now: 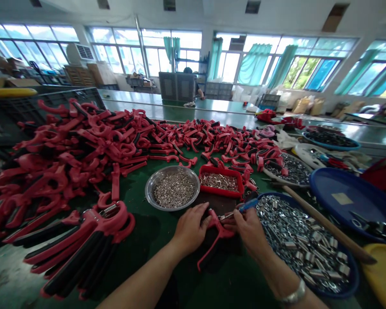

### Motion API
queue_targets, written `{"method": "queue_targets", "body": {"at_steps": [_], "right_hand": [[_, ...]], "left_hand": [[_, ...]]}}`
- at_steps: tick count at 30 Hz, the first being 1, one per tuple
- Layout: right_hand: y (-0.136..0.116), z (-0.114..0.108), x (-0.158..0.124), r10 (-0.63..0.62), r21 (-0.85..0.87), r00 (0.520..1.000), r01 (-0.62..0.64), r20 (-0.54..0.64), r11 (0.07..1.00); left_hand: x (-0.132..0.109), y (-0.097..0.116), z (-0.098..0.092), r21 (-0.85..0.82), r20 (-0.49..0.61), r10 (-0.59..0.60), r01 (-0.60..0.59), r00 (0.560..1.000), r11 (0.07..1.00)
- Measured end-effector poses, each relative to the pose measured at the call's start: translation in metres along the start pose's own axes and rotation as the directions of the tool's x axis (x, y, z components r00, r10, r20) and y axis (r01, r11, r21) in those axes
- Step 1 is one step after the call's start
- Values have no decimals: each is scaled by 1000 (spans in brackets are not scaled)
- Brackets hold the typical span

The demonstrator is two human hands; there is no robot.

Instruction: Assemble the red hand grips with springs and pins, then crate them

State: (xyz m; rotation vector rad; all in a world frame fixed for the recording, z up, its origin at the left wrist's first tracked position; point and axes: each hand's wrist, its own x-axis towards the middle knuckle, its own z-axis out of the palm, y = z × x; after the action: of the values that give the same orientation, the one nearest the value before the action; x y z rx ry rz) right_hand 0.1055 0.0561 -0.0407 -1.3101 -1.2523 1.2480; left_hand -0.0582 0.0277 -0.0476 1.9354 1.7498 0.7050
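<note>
My left hand (190, 229) is closed on the upper end of a red-and-black curved handle (220, 231), pressing it to the green table. My right hand (249, 227) grips a blue-handled tool (248, 205) whose metal end reaches the handle near my left fingertips; its exact kind is unclear. Ahead of my hands stand a metal bowl (172, 205) of small metal pieces and a red tray (241, 189) of rivet-like pins. Beside my right wrist lies a blue basin (349, 285) filled with metal rings and sleeves.
A large heap of red handles (109, 137) spreads across the table. Joined red-and-black tools with springs (93, 231) lie at left. A wooden stick (328, 223) crosses the blue basin, with a blue lid-like tray (337, 193) and yellow container (382, 270) at right. A person (199, 91) sits behind grey crates (176, 86).
</note>
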Motion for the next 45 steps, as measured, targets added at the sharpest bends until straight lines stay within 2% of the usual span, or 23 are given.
{"method": "queue_targets", "body": {"at_steps": [3,5,10,12,14,15,16,19,21,24,27,29,32,34,36,38,40,45], "right_hand": [[-2,1,-2,137,94,975,-155,176,983],[-2,4,-8,162,85,952,-190,260,978],[0,-4,-16,6,-32,968,2,249,999],[-5,-16,-6,-109,-134,978,134,179,982],[-16,-28,15,-264,-372,962,271,72,888],[-22,-33,29,-335,-512,941,308,40,802],[-28,-37,45,-382,-676,924,299,28,674],[-42,-40,91,-383,-834,923,242,40,496],[-47,-37,112,-328,-875,941,228,85,427],[-53,-25,122,-236,-920,959,229,158,317],[-60,1,108,-211,-924,942,306,259,230],[-64,28,93,-195,-882,898,430,395,194],[-66,76,78,-107,-779,795,606,597,160],[-64,103,76,-31,-757,766,640,643,132],[-62,121,78,27,-764,766,637,642,106],[-60,127,81,51,-768,768,633,639,97],[-58,125,83,47,-761,761,640,647,110],[-55,108,83,-48,-711,739,662,672,238]], "left_hand": [[1,-2,1,-6,-11,11,-11,1000,1000],[2,-5,2,-8,-11,14,-14,1000,1000],[1,-6,6,0,-35,12,-12,999,1000],[-2,-2,4,24,-70,25,-24,997,999],[-4,3,-4,73,-111,58,-50,992,996],[-4,5,-12,111,-136,65,-50,989,993],[-3,5,-21,162,-168,58,-30,984,986],[8,-4,-53,358,-250,-78,167,965,919],[17,-16,-70,443,-188,-220,282,957,851],[26,-33,-80,449,-53,-337,324,940,833],[29,-41,-77,418,-86,-343,346,935,840],[28,-41,-75,406,-122,-348,367,929,837],[26,-40,-75,382,-149,-344,375,927,845],[24,-40,-77,353,-171,-342,382,924,854],[23,-39,-78,321,-202,-352,401,914,858],[22,-40,-79,303,-236,-367,427,900,852],[23,-40,-78,297,-256,-379,445,889,845],[24,-41,-76,285,-234,-369,427,899,858]]}}
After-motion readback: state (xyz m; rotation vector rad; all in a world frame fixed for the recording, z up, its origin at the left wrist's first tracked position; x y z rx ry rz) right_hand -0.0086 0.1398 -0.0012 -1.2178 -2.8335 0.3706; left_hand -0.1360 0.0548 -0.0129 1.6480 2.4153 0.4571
